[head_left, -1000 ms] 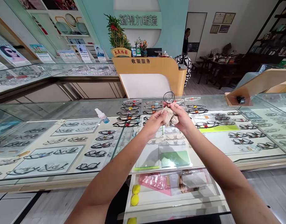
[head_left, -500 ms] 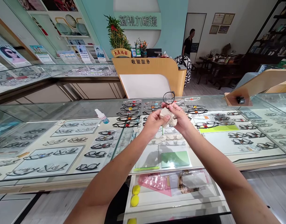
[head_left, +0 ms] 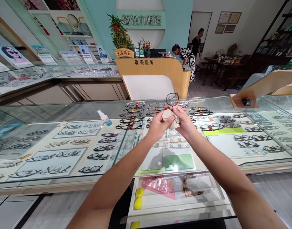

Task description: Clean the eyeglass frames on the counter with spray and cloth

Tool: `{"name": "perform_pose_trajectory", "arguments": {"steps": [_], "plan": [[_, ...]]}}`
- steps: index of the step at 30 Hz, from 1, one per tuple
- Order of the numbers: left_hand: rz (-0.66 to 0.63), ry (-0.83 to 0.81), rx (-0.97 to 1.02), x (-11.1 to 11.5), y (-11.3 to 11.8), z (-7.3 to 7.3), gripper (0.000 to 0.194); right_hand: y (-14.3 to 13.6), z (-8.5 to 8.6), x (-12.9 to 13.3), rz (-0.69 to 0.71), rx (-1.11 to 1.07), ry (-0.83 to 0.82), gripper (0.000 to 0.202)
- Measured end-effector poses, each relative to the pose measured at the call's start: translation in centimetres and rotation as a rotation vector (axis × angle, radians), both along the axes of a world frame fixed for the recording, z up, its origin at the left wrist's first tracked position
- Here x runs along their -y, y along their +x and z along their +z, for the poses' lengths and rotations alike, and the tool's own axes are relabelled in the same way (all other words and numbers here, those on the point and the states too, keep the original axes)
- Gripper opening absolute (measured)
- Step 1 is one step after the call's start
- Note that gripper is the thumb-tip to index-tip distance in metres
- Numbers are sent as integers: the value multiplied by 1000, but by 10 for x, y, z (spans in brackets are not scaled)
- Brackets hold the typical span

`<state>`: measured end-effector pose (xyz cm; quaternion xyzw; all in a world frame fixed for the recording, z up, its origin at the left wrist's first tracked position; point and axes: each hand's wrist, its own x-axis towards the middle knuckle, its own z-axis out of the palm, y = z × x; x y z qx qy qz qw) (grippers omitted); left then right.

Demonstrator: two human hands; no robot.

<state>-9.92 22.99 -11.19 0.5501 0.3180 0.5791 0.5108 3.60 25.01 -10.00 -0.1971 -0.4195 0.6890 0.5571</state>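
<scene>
Above the glass counter, my left hand [head_left: 158, 126] is closed on a crumpled beige cloth [head_left: 169, 116], thumb pressed on its front. Close beside it, my right hand [head_left: 184, 120] pinches a pair of dark-rimmed eyeglasses [head_left: 172, 99]; one round lens stands up above the fingertips. The cloth covers the lower part of the glasses, so the other lens is hidden. Both hands touch the cloth. To the left on the counter stands a small spray bottle [head_left: 104, 118] with a white top and blue liquid, tilted in view.
Rows of eyeglass frames [head_left: 130, 120] fill the glass display counter [head_left: 64, 111]. Below, an open drawer [head_left: 184, 206] holds packets and yellow round cases [head_left: 138, 203]. A wooden stand [head_left: 265, 86] is at right. Two people [head_left: 189, 58] are behind the cashier desk [head_left: 150, 68].
My left thumb and the cloth have shifted slightly, while both hands keep their hold. Behind the desk, a person in a patterned garment has risen into view; the person in black has moved right.
</scene>
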Motion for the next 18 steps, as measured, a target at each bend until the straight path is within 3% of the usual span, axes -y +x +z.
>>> {"name": "perform_pose_trajectory", "arguments": {"steps": [9,14,18], "plan": [[154,14,42,-1,0,-1,67,-4,-2,5,-31,11,11,44],[64,-58,43,-13,-10,-10,70,4,2,1,-60,76,62,46],[73,-95,87,-23,-22,-11,73,14,6,-4,-113,135,124,43]]}}
